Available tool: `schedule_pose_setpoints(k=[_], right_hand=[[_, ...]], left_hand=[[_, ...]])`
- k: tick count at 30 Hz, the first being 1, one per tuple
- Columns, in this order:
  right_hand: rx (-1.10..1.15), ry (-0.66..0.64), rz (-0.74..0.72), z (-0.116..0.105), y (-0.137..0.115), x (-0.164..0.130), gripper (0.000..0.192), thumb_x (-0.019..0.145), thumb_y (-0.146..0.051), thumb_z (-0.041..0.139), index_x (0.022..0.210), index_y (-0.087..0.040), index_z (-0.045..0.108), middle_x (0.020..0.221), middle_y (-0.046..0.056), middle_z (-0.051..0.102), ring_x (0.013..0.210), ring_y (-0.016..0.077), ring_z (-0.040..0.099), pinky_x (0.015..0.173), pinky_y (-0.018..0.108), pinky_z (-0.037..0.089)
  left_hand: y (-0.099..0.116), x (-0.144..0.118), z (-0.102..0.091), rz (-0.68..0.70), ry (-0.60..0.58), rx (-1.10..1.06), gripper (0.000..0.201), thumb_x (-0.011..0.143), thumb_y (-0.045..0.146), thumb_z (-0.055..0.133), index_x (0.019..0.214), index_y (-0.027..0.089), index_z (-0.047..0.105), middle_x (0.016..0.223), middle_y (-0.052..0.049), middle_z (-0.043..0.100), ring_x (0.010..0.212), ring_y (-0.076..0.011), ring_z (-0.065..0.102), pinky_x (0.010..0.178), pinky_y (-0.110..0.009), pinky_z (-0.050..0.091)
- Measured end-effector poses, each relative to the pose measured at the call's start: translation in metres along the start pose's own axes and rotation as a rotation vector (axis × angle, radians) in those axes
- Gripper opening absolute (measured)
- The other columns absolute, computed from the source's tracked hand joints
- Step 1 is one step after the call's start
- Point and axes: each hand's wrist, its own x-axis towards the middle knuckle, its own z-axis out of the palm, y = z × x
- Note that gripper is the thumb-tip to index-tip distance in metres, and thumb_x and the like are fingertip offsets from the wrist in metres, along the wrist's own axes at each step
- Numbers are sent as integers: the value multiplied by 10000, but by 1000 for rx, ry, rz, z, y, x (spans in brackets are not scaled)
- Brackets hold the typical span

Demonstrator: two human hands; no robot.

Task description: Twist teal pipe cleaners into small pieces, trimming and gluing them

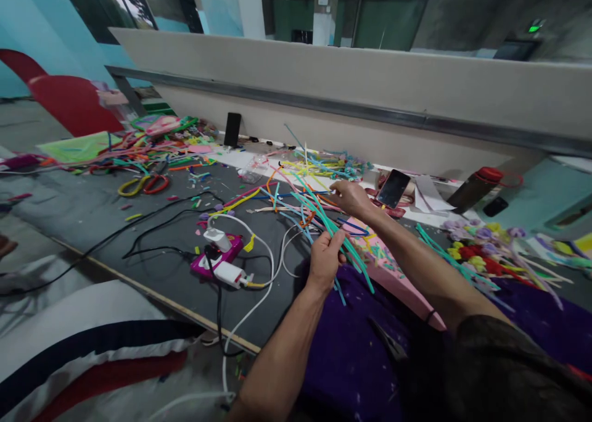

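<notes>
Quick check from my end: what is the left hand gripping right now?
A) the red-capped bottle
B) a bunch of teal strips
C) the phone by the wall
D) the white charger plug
B: the left hand is closed round a bunch of teal strips, while the phone, the white charger plug and the bottle lie untouched.

Bare forearms; thin black band on right wrist

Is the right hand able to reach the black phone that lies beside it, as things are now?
Probably yes. The right hand rests on the loose coloured strips, close to the black phone, and nothing stands between them. The left hand grips the teal strips, so it is busy.
</notes>
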Motion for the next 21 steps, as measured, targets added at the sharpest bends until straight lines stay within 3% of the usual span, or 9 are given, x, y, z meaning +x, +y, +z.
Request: schedule_pose_setpoints(k=[3, 5, 7, 12, 17, 21], right_hand=[[191, -116, -168, 14, -14, -5, 405, 719, -235, 563, 1120, -175, 558, 1014, 69, 591, 785, 145, 556, 684, 226, 406], [406, -263, -252, 21, -19, -11, 412, 679, -236, 597, 1087, -187, 575, 967, 36, 596, 761, 134, 555, 650, 215, 421], [616, -329, -266, 26, -25, -16, 393, 659, -278, 617, 1040, -183, 594, 912, 15, 602, 752, 132, 558, 624, 211, 431], [742, -131, -128, 36, -31, -12, 211, 693, -325, 558, 704, -141, 659, 657, -7, 576, 599, 109, 529, 524, 190, 396], [866, -21, 208, 36, -13, 11, 213, 675, -305, 524, 676, -123, 635, 456, -37, 510, 391, 76, 448, 395, 181, 336], [881, 38, 295, 34, 0, 24, 186, 651, -301, 562, 593, -125, 579, 442, -35, 506, 407, 82, 476, 399, 180, 356]], left_hand=[[0, 1, -1, -1, 25, -11, 277, 712, 421, 568, 739, 148, 601, 510, 42, 506, 347, -40, 413, 343, -166, 270], [1, 2, -1, 0, 16, -11, 275, 719, 417, 561, 738, 145, 598, 509, 40, 500, 350, -40, 408, 346, -165, 268], [1, 2, -1, -8, -8, -5, 275, 722, 415, 557, 741, 144, 600, 508, 38, 493, 350, -38, 401, 349, -165, 262], [0, -1, -2, -1, -22, 53, 293, 726, 446, 542, 747, 159, 601, 494, 41, 476, 364, -50, 405, 370, -176, 268], [0, -11, -1, 143, -81, 262, 293, 772, 446, 486, 742, 175, 593, 499, 33, 477, 432, -76, 446, 447, -192, 323], [0, -19, 3, 278, -165, 453, 331, 785, 431, 467, 606, 164, 546, 482, 25, 454, 460, -81, 418, 468, -202, 310]])
